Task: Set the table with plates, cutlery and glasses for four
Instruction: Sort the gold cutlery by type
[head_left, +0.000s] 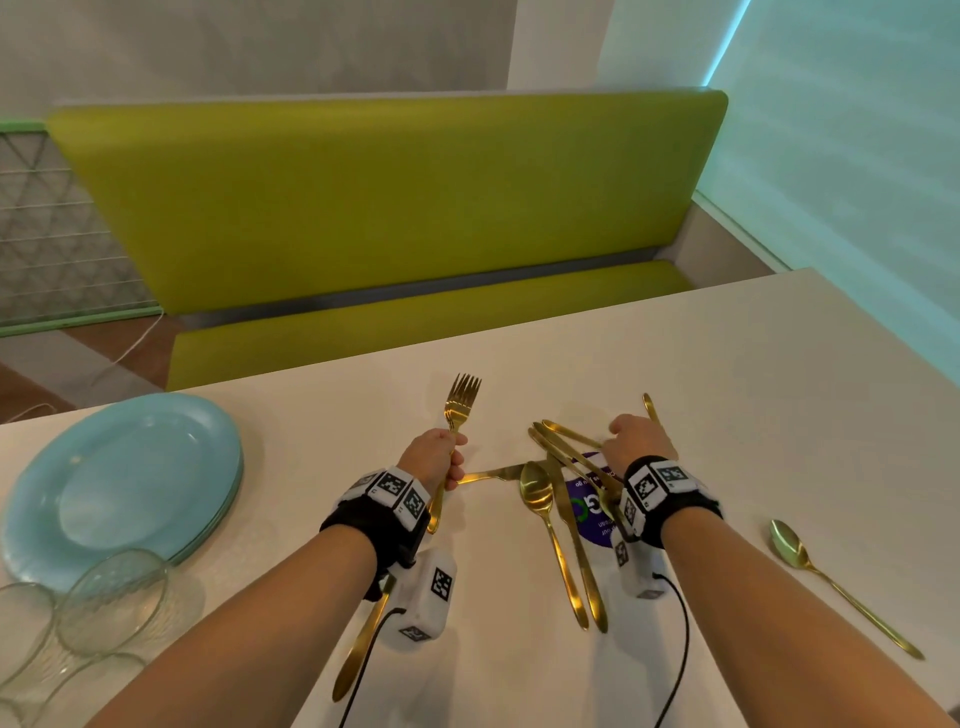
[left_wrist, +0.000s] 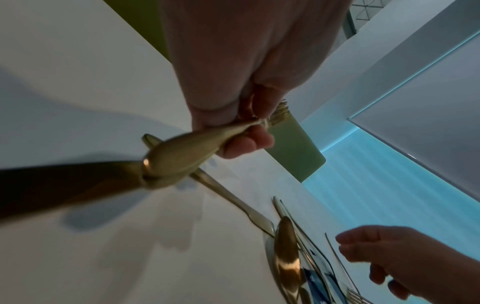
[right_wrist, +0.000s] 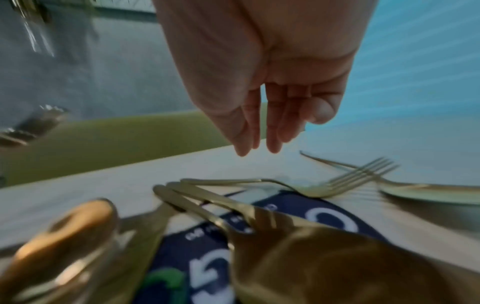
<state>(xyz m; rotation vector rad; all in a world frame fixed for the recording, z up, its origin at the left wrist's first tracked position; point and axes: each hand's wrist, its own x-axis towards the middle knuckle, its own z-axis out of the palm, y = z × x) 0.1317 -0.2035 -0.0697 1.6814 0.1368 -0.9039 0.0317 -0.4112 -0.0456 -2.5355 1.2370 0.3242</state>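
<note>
Forearms with marker-tagged black wrist bands are filling the lower centre of the head view, reaching up the frame over the white desk (head_left: 727, 353).

Left hand (head_left: 434, 460): curling round the handles of a bunch of gold forks (head_left: 460, 402), tines pointing toward the top of the frame; the handle ends are sticking out below the wrist. How many forks are in the bunch cannot be told.

Right hand (head_left: 636, 439): hanging over the cutlery pile with fingers (right_wrist: 272, 131) straight and close together, holding nothing; in the right wrist view the fingertips are pointing down at the desk just above a lying fork (right_wrist: 322, 185).

Cutlery pile (head_left: 569, 499): gold knives, forks and a spoon (head_left: 537, 493) are lying crossed at the centre of the frame, partly on a dark printed paper (head_left: 592, 514).

Single gold spoon (head_left: 831, 577): lying apart at the lower right of the head view, bowl toward the upper left.

Stack of pale blue plates (head_left: 124, 488): sitting at the left of the frame on the desk.

Clear glasses (head_left: 111, 603): lying at the lower left corner, overlapping the near rim of the plates.

Green bench seat (head_left: 384, 208): running across the upper half of the frame behind the desk.
</note>
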